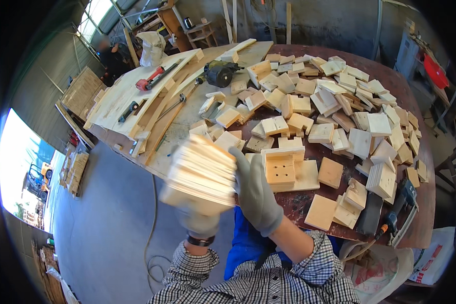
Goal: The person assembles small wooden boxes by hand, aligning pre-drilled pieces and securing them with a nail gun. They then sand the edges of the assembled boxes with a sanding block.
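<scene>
A stack of thin square wooden boards (202, 169), smeared by motion, is held over the table's near edge. My left hand (197, 215), in a grey glove, is closed around its lower part; the fingers are blurred and partly hidden. Against the stack's right side rests my right hand (258, 195), also gloved, its fingers stretched upward. Just right of that hand, a square wooden piece with several dark holes (280, 170) sits among taller boards on a flat wooden block (307, 176). A loose square block (331, 173) lies beside them.
A large heap of wooden blocks (334, 91) covers the dark red table (309, 49). A power tool (403, 200) with a hose lies at the right edge. Further back are a dark motor-like machine (221, 74), a red-handled tool (149, 79) and long planks. A cable (149, 243) trails on the floor.
</scene>
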`<action>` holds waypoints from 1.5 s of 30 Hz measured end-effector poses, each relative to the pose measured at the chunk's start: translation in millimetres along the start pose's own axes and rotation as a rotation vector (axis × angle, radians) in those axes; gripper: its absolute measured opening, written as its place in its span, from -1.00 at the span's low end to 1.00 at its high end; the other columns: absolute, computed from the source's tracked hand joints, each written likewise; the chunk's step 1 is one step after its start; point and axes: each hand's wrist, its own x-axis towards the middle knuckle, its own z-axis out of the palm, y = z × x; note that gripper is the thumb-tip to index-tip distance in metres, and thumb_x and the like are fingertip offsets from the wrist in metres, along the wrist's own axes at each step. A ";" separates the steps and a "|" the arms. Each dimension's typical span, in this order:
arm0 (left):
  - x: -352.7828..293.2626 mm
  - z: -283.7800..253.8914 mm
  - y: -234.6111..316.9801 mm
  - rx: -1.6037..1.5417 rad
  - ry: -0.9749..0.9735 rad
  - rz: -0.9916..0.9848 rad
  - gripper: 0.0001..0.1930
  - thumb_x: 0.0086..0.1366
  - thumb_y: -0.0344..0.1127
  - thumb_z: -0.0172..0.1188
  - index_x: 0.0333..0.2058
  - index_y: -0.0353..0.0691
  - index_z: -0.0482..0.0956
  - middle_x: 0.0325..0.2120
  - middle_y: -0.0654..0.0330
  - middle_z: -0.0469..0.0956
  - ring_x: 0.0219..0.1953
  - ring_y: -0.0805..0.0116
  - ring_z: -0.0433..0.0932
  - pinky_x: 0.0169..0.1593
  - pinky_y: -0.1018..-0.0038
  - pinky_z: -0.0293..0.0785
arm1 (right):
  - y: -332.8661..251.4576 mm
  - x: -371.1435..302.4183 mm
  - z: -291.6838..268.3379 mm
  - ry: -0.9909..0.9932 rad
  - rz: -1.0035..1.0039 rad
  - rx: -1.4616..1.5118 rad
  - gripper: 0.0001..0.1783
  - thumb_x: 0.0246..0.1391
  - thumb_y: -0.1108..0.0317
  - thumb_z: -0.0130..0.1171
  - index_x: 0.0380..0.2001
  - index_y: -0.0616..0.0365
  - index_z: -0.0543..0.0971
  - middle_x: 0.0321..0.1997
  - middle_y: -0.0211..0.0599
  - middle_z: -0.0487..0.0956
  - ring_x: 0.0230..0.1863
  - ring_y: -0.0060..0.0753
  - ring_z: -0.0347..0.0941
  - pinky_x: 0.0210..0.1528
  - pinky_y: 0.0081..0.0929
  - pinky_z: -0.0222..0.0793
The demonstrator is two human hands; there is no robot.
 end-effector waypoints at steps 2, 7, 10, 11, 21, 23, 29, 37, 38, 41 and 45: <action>45.7 -32.7 13.5 -0.377 0.168 -0.152 -0.38 0.42 -0.05 0.24 0.33 -0.23 0.36 0.24 0.04 0.42 0.23 0.10 0.46 0.38 0.02 0.36 | -14.4 -7.7 7.6 0.115 0.329 0.547 -0.15 0.61 -0.20 -0.37 0.57 0.35 0.10 0.54 0.10 0.30 0.54 -0.06 0.29 0.57 -0.12 0.20; 155.4 -95.2 25.4 -1.015 0.242 -0.487 -0.46 0.37 0.08 0.13 0.09 -0.27 0.48 -0.07 0.10 0.41 0.04 0.11 0.38 0.37 -0.08 0.20 | -23.6 -50.4 -27.9 -0.013 0.349 0.507 -0.13 0.60 -0.22 -0.58 0.58 0.30 0.11 0.51 0.10 0.34 0.53 -0.02 0.29 0.57 -0.05 0.22; 155.3 -111.3 20.1 -0.869 0.348 -0.468 -0.43 0.37 0.11 0.12 0.11 -0.25 0.48 -0.04 0.10 0.42 0.08 0.11 0.38 0.35 -0.07 0.24 | -17.1 -59.1 -34.1 -0.023 0.353 0.527 0.01 0.52 -0.43 -0.55 0.61 0.23 0.10 0.54 0.01 0.32 0.54 -0.08 0.26 0.59 -0.09 0.14; 154.5 -122.2 17.9 -0.869 0.357 -0.470 -0.41 0.36 0.13 0.12 0.14 -0.24 0.48 0.00 0.09 0.43 0.11 0.10 0.38 0.34 -0.09 0.25 | -17.9 -59.7 -34.2 -0.017 0.362 0.557 0.02 0.52 -0.43 -0.56 0.61 0.24 0.10 0.53 0.01 0.33 0.54 -0.08 0.26 0.58 -0.09 0.15; 142.2 -101.8 -2.0 -0.933 0.246 -0.523 -0.32 0.30 0.19 0.17 0.21 -0.20 0.46 0.07 0.05 0.43 0.14 0.07 0.36 0.41 -0.16 0.20 | -21.7 -59.6 -38.8 0.054 0.353 0.579 0.00 0.55 -0.35 -0.67 0.57 0.35 0.11 0.50 0.12 0.37 0.48 0.02 0.34 0.53 0.04 0.26; 143.0 -110.5 -6.6 -0.996 0.031 -0.503 -0.28 0.30 0.20 0.18 0.26 -0.19 0.45 0.14 0.02 0.45 0.20 0.04 0.37 0.44 -0.18 0.18 | -20.2 -56.9 -38.1 0.045 0.368 0.624 0.01 0.54 -0.36 -0.67 0.58 0.34 0.09 0.51 0.12 0.36 0.49 0.01 0.34 0.54 0.04 0.25; 138.8 -106.9 -20.8 -1.045 -0.012 -0.460 -0.18 0.30 0.21 0.24 0.42 -0.14 0.37 0.36 -0.03 0.38 0.39 -0.05 0.30 0.48 -0.19 0.15 | -18.1 -60.6 -41.5 0.029 0.352 0.658 -0.01 0.54 -0.37 -0.59 0.59 0.31 0.09 0.53 0.06 0.34 0.52 -0.04 0.30 0.55 -0.03 0.21; 136.2 -102.5 -29.5 -0.965 -0.064 -0.523 -0.04 0.25 0.15 0.37 0.50 -0.20 0.24 0.44 -0.05 0.26 0.49 -0.17 0.15 0.52 -0.23 0.09 | -13.1 -64.1 -46.4 0.004 0.410 0.744 -0.09 0.59 -0.29 -0.61 0.62 0.22 0.07 0.56 0.00 0.31 0.55 -0.09 0.25 0.61 -0.11 0.11; 135.4 -100.0 -31.2 -1.051 -0.105 -0.516 -0.02 0.23 0.16 0.37 0.51 -0.19 0.23 0.46 -0.07 0.25 0.50 -0.19 0.15 0.53 -0.25 0.07 | -14.2 -64.3 -45.6 0.020 0.414 0.706 -0.02 0.55 -0.36 -0.60 0.61 0.28 0.06 0.55 0.07 0.31 0.54 -0.04 0.27 0.59 -0.06 0.16; 130.6 -93.9 -39.1 -1.067 -0.114 -0.531 -0.03 0.25 0.16 0.35 0.51 -0.17 0.23 0.50 -0.10 0.21 0.52 -0.20 0.13 0.54 -0.26 0.04 | -10.6 -66.2 -48.1 0.037 0.400 0.682 0.05 0.51 -0.42 -0.59 0.60 0.33 0.05 0.54 0.14 0.31 0.53 0.01 0.29 0.56 0.00 0.22; 126.4 -88.1 -39.8 -1.080 -0.122 -0.539 -0.07 0.28 0.18 0.30 0.52 -0.11 0.25 0.54 -0.09 0.17 0.55 -0.21 0.10 0.54 -0.30 -0.02 | -11.7 -66.5 -47.3 0.016 0.395 0.753 -0.05 0.57 -0.32 -0.57 0.61 0.30 0.04 0.57 0.06 0.29 0.56 -0.06 0.23 0.61 -0.10 0.11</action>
